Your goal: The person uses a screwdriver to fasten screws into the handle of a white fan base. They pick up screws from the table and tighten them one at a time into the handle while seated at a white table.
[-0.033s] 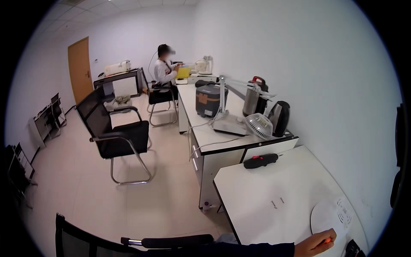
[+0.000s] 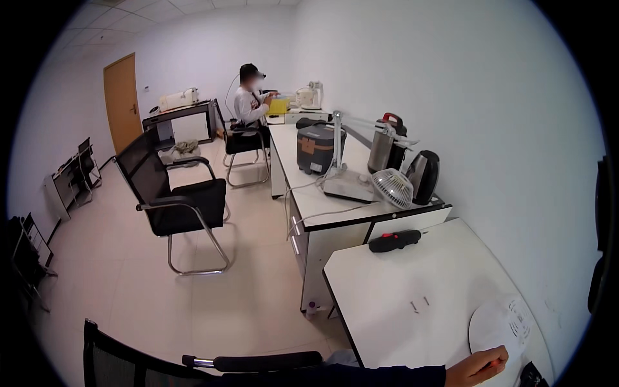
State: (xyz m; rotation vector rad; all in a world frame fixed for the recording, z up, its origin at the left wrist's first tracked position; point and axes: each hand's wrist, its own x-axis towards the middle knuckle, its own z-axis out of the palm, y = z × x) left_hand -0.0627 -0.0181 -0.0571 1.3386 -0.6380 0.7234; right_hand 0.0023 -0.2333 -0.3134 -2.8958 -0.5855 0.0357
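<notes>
My left hand (image 2: 476, 369) reaches in from the lower edge in a dark sleeve, its fingers closed around a small orange thing (image 2: 495, 364), mostly hidden in the grip. Just beyond the knuckles lies a round white device (image 2: 490, 330) with dark slots on one side, on the white table (image 2: 377, 290). Two or so small screws (image 2: 414, 307) rest on the tabletop to the left of it. Farther back on the same table is a black cordless screwdriver (image 2: 394, 241) with red parts. My right hand is out of sight.
A black item (image 2: 534, 375) lies at the lower right. Behind stands a desk with a grey rice cooker (image 2: 317, 148), a wire-caged lamp (image 2: 393, 188) and a kettle (image 2: 424, 177). Black chairs (image 2: 190, 200) stand on the left. A person (image 2: 250, 106) sits at the far desk.
The whole view has shifted very slightly. My left hand keeps its closed grip near the round white device, and the objects on the table have not moved.
</notes>
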